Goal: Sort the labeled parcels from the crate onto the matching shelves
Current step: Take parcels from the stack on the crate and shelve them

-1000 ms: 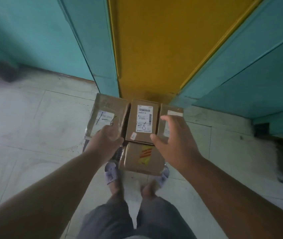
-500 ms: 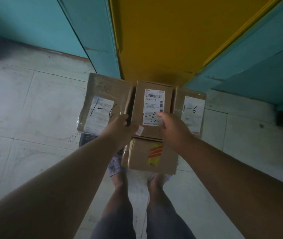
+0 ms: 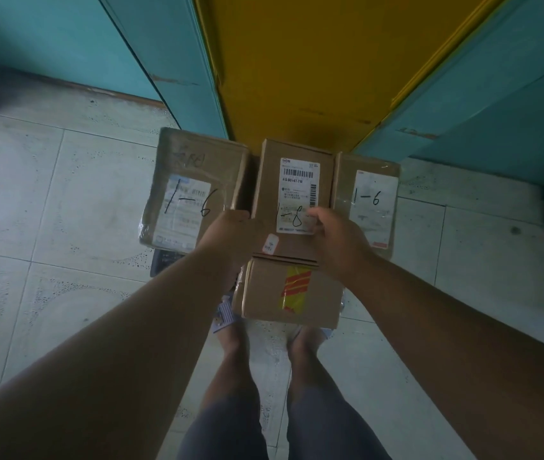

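Over tiled floor [image 3: 48,194], both hands' grip clamps the stiff, light-looking 1-8 parcel [image 3: 292,180]: left hand [image 3: 230,234] and right hand [image 3: 337,240] on opposite edges, best hold.

The boxes are matt brown cardboard. The middle box [image 3: 292,194] carries a white paper label; the left box [image 3: 194,187] and right box [image 3: 368,200] are wrapped in glossy clear tape. The lower box [image 3: 292,293] bears shiny yellow-red tape. The floor [image 3: 64,227] is pale, speckled tile.

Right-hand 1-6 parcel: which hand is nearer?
Right. The right hand grips the middle 1-8 parcel right beside the right-hand 1-6 parcel; the left hand is across that middle parcel.
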A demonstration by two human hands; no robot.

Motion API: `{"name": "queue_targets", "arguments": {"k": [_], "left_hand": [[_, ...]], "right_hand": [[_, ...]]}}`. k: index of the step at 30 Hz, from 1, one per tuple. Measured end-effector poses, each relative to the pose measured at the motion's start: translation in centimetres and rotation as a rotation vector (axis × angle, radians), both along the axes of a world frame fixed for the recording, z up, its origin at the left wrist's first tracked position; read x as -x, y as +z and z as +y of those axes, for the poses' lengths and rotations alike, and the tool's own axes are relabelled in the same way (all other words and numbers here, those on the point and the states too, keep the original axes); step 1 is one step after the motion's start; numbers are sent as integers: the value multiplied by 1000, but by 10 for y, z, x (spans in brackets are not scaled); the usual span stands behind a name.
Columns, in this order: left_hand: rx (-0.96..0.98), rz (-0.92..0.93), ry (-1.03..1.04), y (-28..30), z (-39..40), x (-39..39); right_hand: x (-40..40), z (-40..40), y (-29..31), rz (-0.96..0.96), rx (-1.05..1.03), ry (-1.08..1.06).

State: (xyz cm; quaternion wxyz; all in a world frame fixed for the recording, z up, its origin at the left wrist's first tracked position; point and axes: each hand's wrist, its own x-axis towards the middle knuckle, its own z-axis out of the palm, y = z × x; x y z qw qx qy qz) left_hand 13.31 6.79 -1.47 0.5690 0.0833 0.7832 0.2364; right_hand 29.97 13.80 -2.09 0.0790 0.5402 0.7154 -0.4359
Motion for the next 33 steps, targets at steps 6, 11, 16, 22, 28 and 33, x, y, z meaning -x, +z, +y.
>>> {"name": "queue_targets", "arguments": {"k": [6,11,16,22,28,33], "left_hand": [[23,19,-11,-6,-4,-3],[-11,96,-93,-11,-2,-4],[-71,214,-191,-4,-2,-14],[-152,268,-80,5,-5,-16],[-212,236,180,39,-38,27],[-195,156,379,41,-64,67]], "right_hand": [[-6,-1,-1,32,-18,-38],[-12,-4,-6,62,-40,-45],[-17,-5,-5,92,-36,-42],[-18,-6,-1,141,-43,-81],[-12,-17,16,164,-76,-97],[14,-28,18,98,-117,-68]]}}
